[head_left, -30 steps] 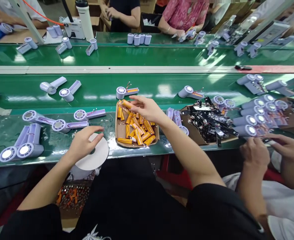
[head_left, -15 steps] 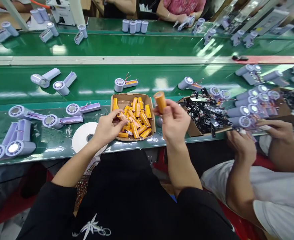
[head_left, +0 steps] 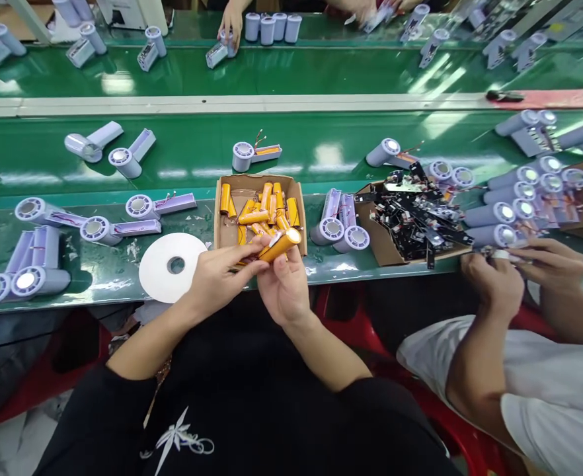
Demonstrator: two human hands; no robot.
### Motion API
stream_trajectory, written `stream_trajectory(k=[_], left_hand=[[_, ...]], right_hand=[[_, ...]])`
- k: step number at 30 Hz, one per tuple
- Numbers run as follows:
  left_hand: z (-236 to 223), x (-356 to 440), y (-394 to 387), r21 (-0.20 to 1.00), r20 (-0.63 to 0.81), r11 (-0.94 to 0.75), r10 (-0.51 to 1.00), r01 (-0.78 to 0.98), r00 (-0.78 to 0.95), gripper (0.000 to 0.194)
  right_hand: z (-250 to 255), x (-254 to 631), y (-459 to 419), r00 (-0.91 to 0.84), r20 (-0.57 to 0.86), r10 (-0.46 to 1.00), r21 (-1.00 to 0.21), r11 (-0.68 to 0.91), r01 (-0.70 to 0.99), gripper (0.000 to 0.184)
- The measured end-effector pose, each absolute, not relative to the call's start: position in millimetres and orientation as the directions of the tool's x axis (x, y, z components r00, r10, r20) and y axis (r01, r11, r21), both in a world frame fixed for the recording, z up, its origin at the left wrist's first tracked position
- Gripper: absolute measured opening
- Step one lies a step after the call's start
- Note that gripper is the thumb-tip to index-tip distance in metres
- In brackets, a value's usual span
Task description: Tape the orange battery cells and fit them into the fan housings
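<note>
My right hand (head_left: 285,291) grips an orange battery cell (head_left: 281,245), held tilted just in front of the near edge of a cardboard tray (head_left: 226,233) full of several orange cells. My left hand (head_left: 218,276) meets it from the left, its fingertips touching the lower end of the same cell. A white roll of tape (head_left: 171,266) lies flat on the green bench just left of my left hand.
Lilac fan housings (head_left: 24,264) lie along the green bench (head_left: 103,291) and on the conveyor belt (head_left: 321,139) behind it. A box of black circuit boards (head_left: 410,221) stands right of the tray. A co-worker's hands (head_left: 519,271) work at the right.
My right hand has brought the orange cell down from above the tray to its near edge. My left hand left the tray and joined it at the cell.
</note>
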State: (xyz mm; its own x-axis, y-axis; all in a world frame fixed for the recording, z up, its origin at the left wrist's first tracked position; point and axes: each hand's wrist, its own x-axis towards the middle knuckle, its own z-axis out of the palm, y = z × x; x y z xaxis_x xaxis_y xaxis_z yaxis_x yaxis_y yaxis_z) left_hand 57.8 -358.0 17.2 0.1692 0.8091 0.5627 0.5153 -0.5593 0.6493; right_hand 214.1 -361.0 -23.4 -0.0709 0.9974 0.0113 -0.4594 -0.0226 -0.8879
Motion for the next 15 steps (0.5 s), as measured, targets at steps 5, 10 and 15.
stream_trajectory(k=[5,10,15], left_hand=[[27.4,33.9,-366.9,0.544,0.562,-0.634,0.762,0.549,0.323,0.014],[37.3,19.2,-369.1,0.666,0.522,-0.611,0.792,0.428,0.318,0.011],[39.8,20.6,-371.2,0.745,0.468,-0.551,0.833,0.376,0.294,0.014]], right_hand=[[-20.5,235.2,-359.7,-0.143,0.047,0.989,-0.927,-0.01,-0.374,0.067],[-20.1,257.7,-359.2,-0.231,0.1,0.968,-0.964,0.038,-0.262,0.042],[-8.2,272.6,-351.5,-0.473,0.121,0.873,-0.993,0.112,-0.047,0.045]])
